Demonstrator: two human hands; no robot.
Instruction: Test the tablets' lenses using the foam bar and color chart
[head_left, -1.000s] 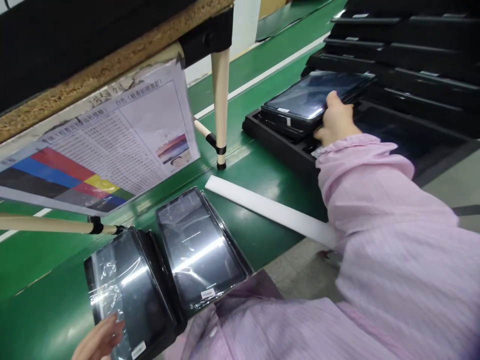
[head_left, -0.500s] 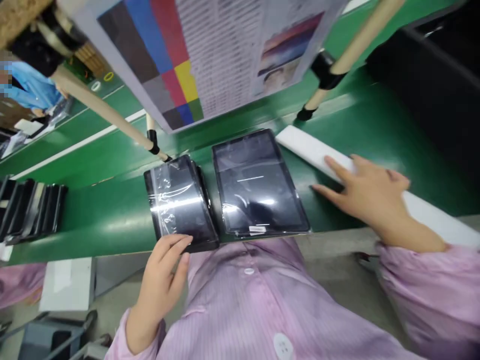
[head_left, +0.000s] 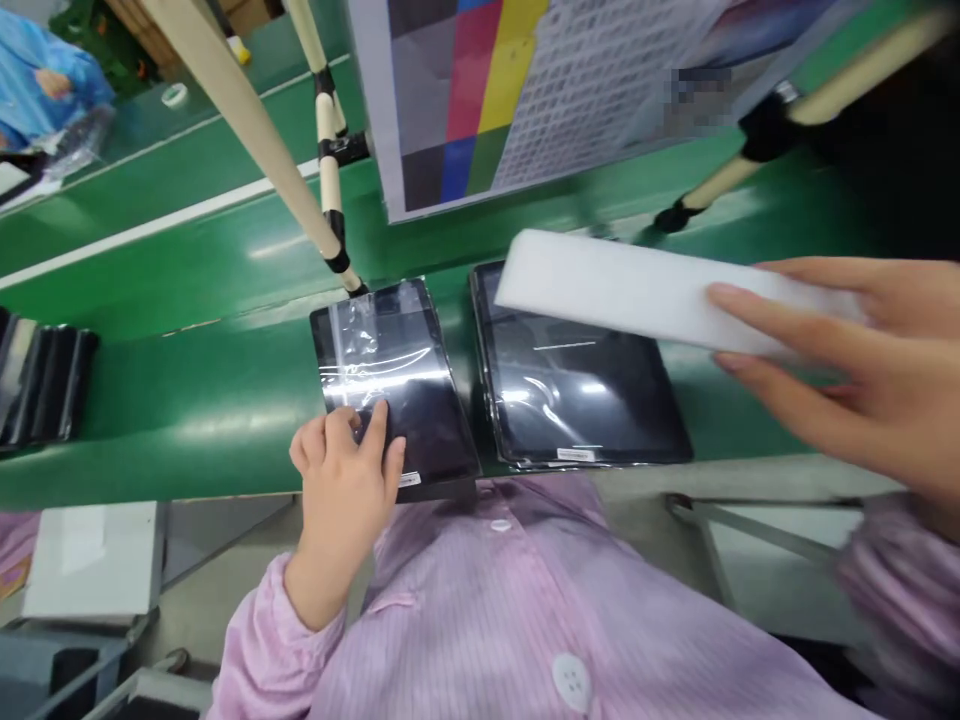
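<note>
My right hand grips a long white foam bar, raised off the table over the upper edge of the right-hand tablet. That tablet is dark, in clear plastic film with a small white label at its lower edge, and appears to lie on another. On the left, a stack of film-wrapped tablets reaches the bench's front edge. My left hand rests on the top one, fingers apart, index fingertip on the screen. Under that hand part of the top tablet is hidden.
A printed colour chart board stands behind the tablets between cream pipes. Several dark devices stand in a row at far left on the green bench. A co-worker in blue is at upper left.
My right hand has picked up the white foam bar from the bench and brought it over the right-hand tablet. My left hand has moved farther onto the left stack. The camera view has shifted.
</note>
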